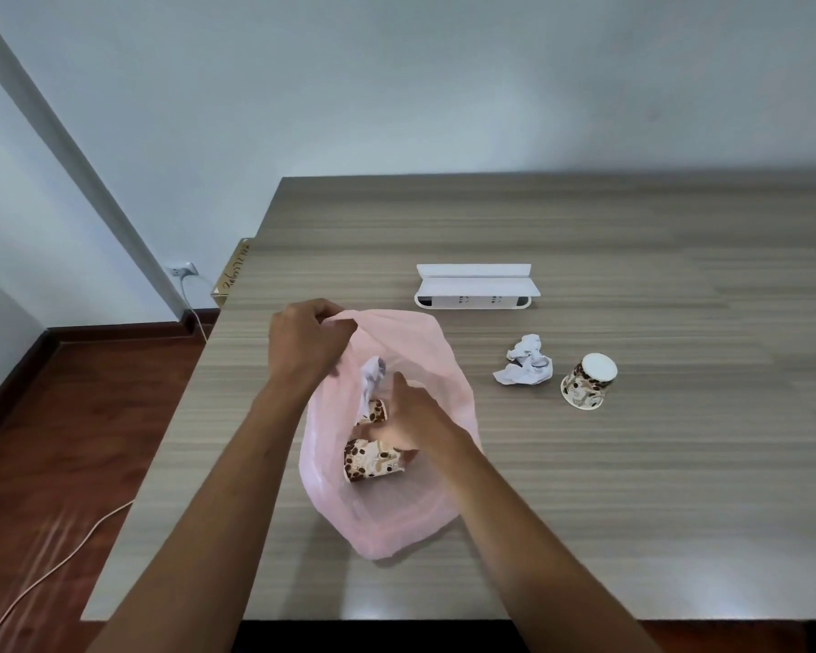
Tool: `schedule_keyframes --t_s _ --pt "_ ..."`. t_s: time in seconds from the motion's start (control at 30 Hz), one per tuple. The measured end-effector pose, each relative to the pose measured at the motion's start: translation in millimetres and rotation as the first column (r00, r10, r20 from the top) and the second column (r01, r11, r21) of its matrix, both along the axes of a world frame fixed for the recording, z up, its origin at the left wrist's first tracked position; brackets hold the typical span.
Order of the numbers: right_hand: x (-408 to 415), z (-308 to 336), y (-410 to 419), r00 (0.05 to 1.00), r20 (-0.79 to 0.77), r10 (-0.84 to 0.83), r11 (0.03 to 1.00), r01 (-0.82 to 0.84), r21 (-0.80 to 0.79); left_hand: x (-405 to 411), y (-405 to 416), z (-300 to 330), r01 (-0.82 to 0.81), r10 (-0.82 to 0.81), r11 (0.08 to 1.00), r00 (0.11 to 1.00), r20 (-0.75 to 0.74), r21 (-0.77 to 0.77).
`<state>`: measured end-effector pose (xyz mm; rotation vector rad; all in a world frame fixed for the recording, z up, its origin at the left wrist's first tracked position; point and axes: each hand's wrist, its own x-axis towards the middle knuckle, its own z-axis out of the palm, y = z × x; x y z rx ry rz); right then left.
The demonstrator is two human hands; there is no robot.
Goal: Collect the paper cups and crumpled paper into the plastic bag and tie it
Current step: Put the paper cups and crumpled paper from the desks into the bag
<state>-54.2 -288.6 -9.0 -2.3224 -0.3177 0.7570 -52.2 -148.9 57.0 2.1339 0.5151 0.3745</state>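
Pink plastic bag (pixel 387 520) on bench (pixel 632 487), mouth pinched up by left hand (pixel 309 344); right hand (pixel 408 424) inside among two paper cups (pixel 371 459), grip unclear. Step: loading. Next, likely: fetch crumpled paper (pixel 525 361) and upturned cup (pixel 587 381), both outside, then tie.

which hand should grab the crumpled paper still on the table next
Right. The right hand is at the bag's mouth, nearer the crumpled paper; the left hand pinches the plastic bag rim open.
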Motion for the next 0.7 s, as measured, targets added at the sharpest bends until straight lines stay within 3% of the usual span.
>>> schedule_keyframes --t_s 0.17,0.27,0.37,0.47,0.57,0.7 --pt "-2.0 21.2 -29.1 0.977 -0.210 0.032 0.996 -0.014 0.086 1.0 -6.7 -5.5 0.007 -0.007 1.000 1.000 -0.001 -0.020" --pt "8.5 38.3 -57.6 0.983 -0.185 0.013 0.977 0.027 0.213 4.5 -14.7 -5.7 0.014 -0.013 1.000 1.000 0.009 -0.025" --pt "26.2 48.6 -89.4 0.979 -0.011 -0.205 0.918 0.196 0.344 12.2 -24.3 -6.6 0.015 -0.015 0.999 1.000 0.008 -0.040" --pt "53.1 34.7 -118.0 0.846 0.050 -0.531 0.753 0.444 0.485 22.9 -34.9 -6.4 0.011 -0.011 0.999 1.000 0.002 -0.052" --pt "80.8 0.4 -137.2 0.719 -0.001 -0.695 0.654 0.634 0.412 35.2 -43.2 -5.2 -0.005 0.006 0.998 1.000 0.018 -0.067" --pt "105.5 -51.3 -150.9 0.814 0.012 -0.580 0.805 0.571 0.160 53.1 -50.0 -3.7 -0.053 0.055 0.995 0.998 0.032 -0.081"
